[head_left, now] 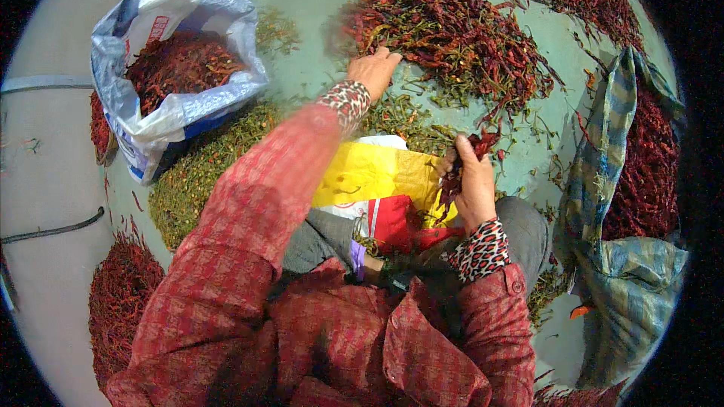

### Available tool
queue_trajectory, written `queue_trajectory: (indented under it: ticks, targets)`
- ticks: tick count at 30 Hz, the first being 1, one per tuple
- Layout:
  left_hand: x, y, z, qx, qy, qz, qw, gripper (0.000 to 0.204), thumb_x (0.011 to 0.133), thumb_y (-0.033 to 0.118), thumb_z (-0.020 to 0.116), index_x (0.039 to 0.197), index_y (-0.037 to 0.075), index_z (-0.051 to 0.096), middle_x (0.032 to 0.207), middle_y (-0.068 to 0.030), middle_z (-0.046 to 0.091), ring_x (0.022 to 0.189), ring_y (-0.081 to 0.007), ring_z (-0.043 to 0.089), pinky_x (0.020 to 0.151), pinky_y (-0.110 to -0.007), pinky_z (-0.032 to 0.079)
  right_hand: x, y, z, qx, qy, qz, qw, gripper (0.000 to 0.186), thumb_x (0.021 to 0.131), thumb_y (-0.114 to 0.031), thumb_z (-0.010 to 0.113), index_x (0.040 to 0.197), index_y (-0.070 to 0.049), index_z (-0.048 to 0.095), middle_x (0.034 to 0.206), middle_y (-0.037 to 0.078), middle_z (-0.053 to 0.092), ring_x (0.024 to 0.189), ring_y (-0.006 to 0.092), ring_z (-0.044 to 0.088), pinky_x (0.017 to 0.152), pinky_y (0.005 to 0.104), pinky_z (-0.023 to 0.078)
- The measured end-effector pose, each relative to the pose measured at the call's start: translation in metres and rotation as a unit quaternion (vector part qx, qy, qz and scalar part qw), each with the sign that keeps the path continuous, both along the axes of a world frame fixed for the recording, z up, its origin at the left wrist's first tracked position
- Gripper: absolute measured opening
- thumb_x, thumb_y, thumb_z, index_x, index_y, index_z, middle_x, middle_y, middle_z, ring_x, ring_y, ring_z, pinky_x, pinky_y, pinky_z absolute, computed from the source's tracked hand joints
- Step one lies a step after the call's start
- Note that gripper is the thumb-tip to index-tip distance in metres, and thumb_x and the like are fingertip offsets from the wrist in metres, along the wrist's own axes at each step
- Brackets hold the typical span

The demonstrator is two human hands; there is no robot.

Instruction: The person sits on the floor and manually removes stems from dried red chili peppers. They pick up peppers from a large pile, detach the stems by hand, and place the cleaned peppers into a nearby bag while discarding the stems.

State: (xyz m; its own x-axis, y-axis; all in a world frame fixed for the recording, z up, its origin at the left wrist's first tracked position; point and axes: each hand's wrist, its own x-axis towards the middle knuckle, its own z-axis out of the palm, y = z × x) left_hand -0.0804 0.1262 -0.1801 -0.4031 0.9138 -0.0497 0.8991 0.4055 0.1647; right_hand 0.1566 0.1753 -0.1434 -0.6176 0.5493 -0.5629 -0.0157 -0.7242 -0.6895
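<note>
Chillies [452,38] (head view): red heap, upper ctr of frame.
L hand [373,71]: at heap's lower-left edge, fingers part-curled; can't tell if gripping.
R hand [477,185]: closed on dark-red pods [486,142], ctr-right.
Pinch: light prob. best; dry pods may crumble.
Sacks: 2, white-blue sack [192,109] upper L, checked sack [633,271] R.
Hands: 2; pods uncountable.

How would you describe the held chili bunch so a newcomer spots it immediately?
Find the bright yellow sheet mid-picture, then follow it to the right hand at its right end. The dark red chili bunch is gripped there, unlike the big chili pile spread out ahead.
</note>
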Motion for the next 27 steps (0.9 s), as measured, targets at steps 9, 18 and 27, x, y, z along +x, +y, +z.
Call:
queue_trajectory:
  ticks: [9,18,27]
  targets:
    - [-0.029,-0.074,-0.006,0.132,-0.102,0.075,0.983,0.021,0.080,0.020,0.051,0.094,0.006,0.055,0.089,-0.0113,0.053,0.082,-0.0257,0.053,0.069,-0.036,0.043,-0.008,-0.001,0.009,0.058,-0.066,0.063,0.994,0.018,0.078,-0.020,0.058,0.089,-0.005,0.055,0.073,-0.002,0.054,0.066,0.0055,0.048,0.063,0.0201,0.039]
    - [0.103,-0.068,0.036,0.153,-0.327,-0.024,0.932,0.021,0.081,0.020,0.051,0.095,0.005,0.053,0.072,-0.0078,0.057,0.064,-0.0153,0.055,0.059,-0.028,0.045,-0.016,-0.025,0.001,0.118,-0.015,0.050,0.992,0.018,0.077,-0.018,0.059,0.089,-0.004,0.056,0.078,-0.002,0.054,0.070,0.0070,0.048,0.064,0.0211,0.040]
    - [-0.004,-0.043,-0.013,0.026,-0.030,0.049,0.998,0.017,0.077,0.014,0.050,0.090,0.003,0.049,0.091,-0.0147,0.046,0.077,-0.0321,0.053,0.064,-0.042,0.043,-0.014,-0.001,-0.007,-0.069,0.028,-0.064,0.995,0.018,0.079,-0.015,0.057,0.092,-0.006,0.050,0.080,0.002,0.057,0.070,0.0141,0.057,0.062,0.0275,0.048]
